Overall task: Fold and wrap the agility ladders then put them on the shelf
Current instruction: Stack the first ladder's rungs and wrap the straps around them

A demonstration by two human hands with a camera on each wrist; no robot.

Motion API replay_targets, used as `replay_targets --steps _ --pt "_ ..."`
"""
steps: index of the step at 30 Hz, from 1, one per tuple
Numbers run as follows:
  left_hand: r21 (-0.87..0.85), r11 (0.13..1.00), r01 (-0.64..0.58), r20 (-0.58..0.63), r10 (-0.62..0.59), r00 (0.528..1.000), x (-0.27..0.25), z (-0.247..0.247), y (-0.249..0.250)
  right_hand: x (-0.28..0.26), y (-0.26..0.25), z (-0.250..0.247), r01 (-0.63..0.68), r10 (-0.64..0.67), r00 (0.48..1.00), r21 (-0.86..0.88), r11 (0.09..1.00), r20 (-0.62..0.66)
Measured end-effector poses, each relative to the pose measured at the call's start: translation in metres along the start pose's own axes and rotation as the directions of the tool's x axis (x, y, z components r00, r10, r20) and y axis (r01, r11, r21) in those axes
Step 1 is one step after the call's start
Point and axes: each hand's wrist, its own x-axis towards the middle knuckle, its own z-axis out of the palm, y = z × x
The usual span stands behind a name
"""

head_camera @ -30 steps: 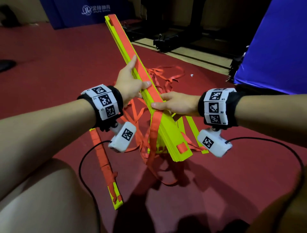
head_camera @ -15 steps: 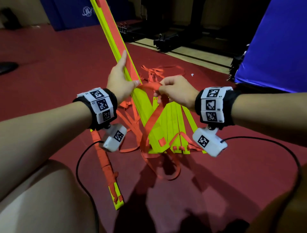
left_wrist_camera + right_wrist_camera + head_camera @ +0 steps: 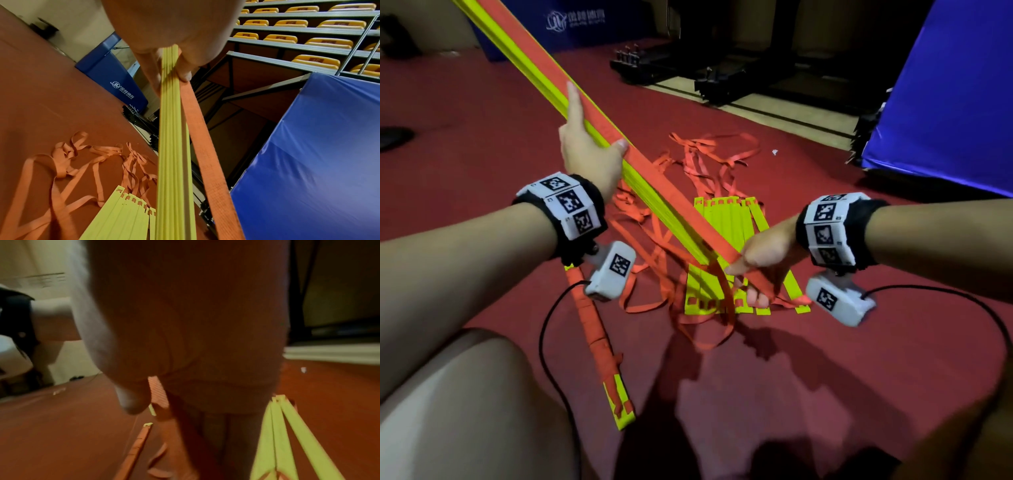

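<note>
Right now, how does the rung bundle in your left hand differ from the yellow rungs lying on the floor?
The held bundle is stacked tight and tilted up off the floor, gripped by the left hand; the floor rungs lie flat, fanned side by side. An orange strap runs along the held bundle, pinched lower down by the right hand. Both are yellow slats.

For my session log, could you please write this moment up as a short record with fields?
left hand: grips the stacked yellow rungs, raised at a slant
right hand: pinches the orange strap at the stack's lower end
loose rungs: fanned flat on the red floor
wrapped ladder: lies on the floor, left
shelf: not visible
</note>
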Motion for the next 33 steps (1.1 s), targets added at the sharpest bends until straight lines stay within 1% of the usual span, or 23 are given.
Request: replay_targets --steps 1,2,3,4,5,6,8,10,12,14,16,18,19,20,21,22,23,24,25,26,28,31,33 --pt "-0.019 1.0 0.006 0.009 -0.005 1.0 0.001 0.001 0.0 -0.005 -0.001 -0.002 -0.047 0.04 0.996 -0.089 0.995 -0.082" --pt "-0.028 1.0 0.013 0.027 -0.012 1.0 0.0 0.002 0.001 -0.01 -0.003 -0.006 -0.111 0.062 0.979 -0.248 0.962 -0.197" --pt "-0.032 0.999 0.02 0.046 -0.019 0.999 0.0 0.004 0.0 -0.013 -0.005 -0.01 -0.186 0.058 0.949 -0.398 0.898 -0.311" --pt "-0.041 0.999 0.028 0.064 -0.025 0.998 -0.003 0.004 0.003 -0.014 -0.006 -0.013 -0.232 0.035 0.921 -0.473 0.85 -0.389" --pt "-0.057 0.998 0.038 0.069 -0.034 0.997 -0.006 0.005 0.005 -0.014 -0.007 -0.016 -0.242 0.027 0.906 -0.462 0.853 -0.423" --pt "-0.077 0.996 0.044 0.073 -0.039 0.997 -0.009 0.007 0.008 -0.013 -0.008 -0.018 -0.222 0.021 0.901 -0.421 0.88 -0.433" --pt "-0.138 0.989 0.057 0.097 -0.044 0.994 -0.013 0.01 0.013 -0.01 -0.009 -0.019 -0.121 -0.049 0.9 -0.356 0.927 -0.434" --pt "-0.186 0.979 0.087 0.134 -0.063 0.989 -0.015 0.014 0.018 -0.008 -0.013 -0.017 0.051 -0.209 0.87 -0.34 0.939 -0.446" --pt "-0.213 0.973 0.093 0.162 -0.059 0.985 -0.018 0.017 0.021 -0.007 -0.019 -0.014 0.222 -0.37 0.811 -0.347 0.911 -0.453" --pt "-0.233 0.969 0.086 0.196 -0.041 0.98 -0.02 0.019 0.025 -0.006 -0.028 -0.014 0.324 -0.486 0.729 -0.381 0.866 -0.483" --pt "-0.23 0.97 0.084 0.219 -0.033 0.975 -0.024 0.02 0.03 -0.007 -0.033 -0.018 0.368 -0.548 0.647 -0.413 0.833 -0.531" --pt "-0.229 0.971 0.067 0.219 -0.016 0.976 -0.027 0.02 0.035 -0.013 -0.034 -0.021 0.375 -0.578 0.579 -0.442 0.815 -0.575" --pt "-0.233 0.97 0.063 0.22 -0.01 0.976 -0.027 0.019 0.036 -0.018 -0.035 -0.019 0.339 -0.586 0.555 -0.483 0.808 -0.59" --pt "-0.237 0.969 0.063 0.223 -0.009 0.975 -0.028 0.018 0.036 -0.023 -0.033 -0.017 0.241 -0.602 0.529 -0.574 0.783 -0.599" --pt "-0.238 0.967 0.084 0.222 -0.03 0.975 -0.027 0.018 0.035 -0.026 -0.032 -0.014 0.077 -0.626 0.5 -0.689 0.721 -0.599" --pt "-0.226 0.968 0.104 0.22 -0.053 0.974 -0.027 0.018 0.035 -0.028 -0.03 -0.011 -0.091 -0.662 0.474 -0.78 0.619 -0.58" --pt "-0.222 0.967 0.128 0.203 -0.082 0.976 -0.025 0.018 0.033 -0.029 -0.029 -0.008 -0.209 -0.697 0.459 -0.829 0.518 -0.551" --pt "-0.218 0.965 0.144 0.185 -0.104 0.977 -0.023 0.019 0.03 -0.027 -0.027 -0.006 -0.267 -0.723 0.451 -0.853 0.449 -0.522" --pt "-0.209 0.963 0.173 0.174 -0.137 0.975 -0.023 0.019 0.029 -0.026 -0.026 -0.005 -0.28 -0.738 0.447 -0.863 0.42 -0.505" --pt "-0.196 0.961 0.193 0.162 -0.162 0.973 -0.024 0.019 0.028 -0.026 -0.026 -0.005 -0.283 -0.733 0.456 -0.863 0.419 -0.506" --pt "-0.195 0.959 0.208 0.151 -0.18 0.972 -0.023 0.019 0.026 -0.027 -0.025 -0.006 -0.243 -0.68 0.496 -0.838 0.488 -0.54" --pt "-0.174 0.966 0.189 0.17 -0.159 0.972 -0.024 0.017 0.024 -0.03 -0.028 -0.008 -0.12 -0.559 0.555 -0.725 0.678 -0.616" --pt "-0.169 0.973 0.154 0.206 -0.118 0.971 -0.026 0.015 0.024 -0.033 -0.03 -0.012 -0.068 -0.504 0.608 -0.673 0.737 -0.613"
